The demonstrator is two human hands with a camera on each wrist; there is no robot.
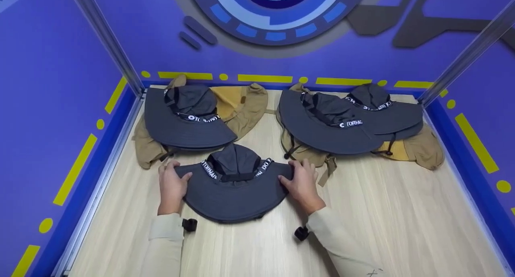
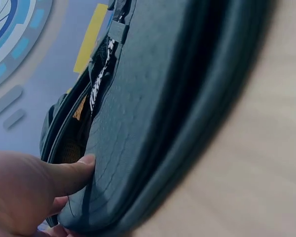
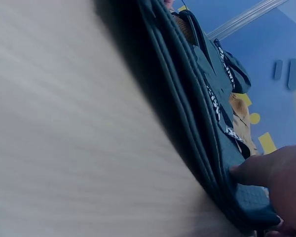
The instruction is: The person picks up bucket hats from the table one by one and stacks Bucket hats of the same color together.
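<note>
A dark grey wide-brimmed hat (image 1: 237, 198) with a black-and-white lettered band is at the front middle of the table, its wide brim toward me. At the brim's left end my left hand (image 1: 172, 184) pinches the edge, thumb on top. My right hand (image 1: 302, 184) grips the brim's right end in the same way. Both wrist views show a thumb pressed on the brim; the fingers beneath are mostly hidden. In the left wrist view the brim (image 2: 133, 108) appears as stacked layers, and the right wrist view shows the layered brim edge (image 3: 187, 108) near the tabletop.
Behind on the left lies another grey hat (image 1: 181, 130) with tan and yellow cloth. Two overlapping hats (image 1: 322, 138) lie at the back right, with tan flaps, cords and a hanging strap (image 1: 329, 171). Blue panels (image 1: 52, 88) wall the wooden table (image 1: 386, 220) at back and sides.
</note>
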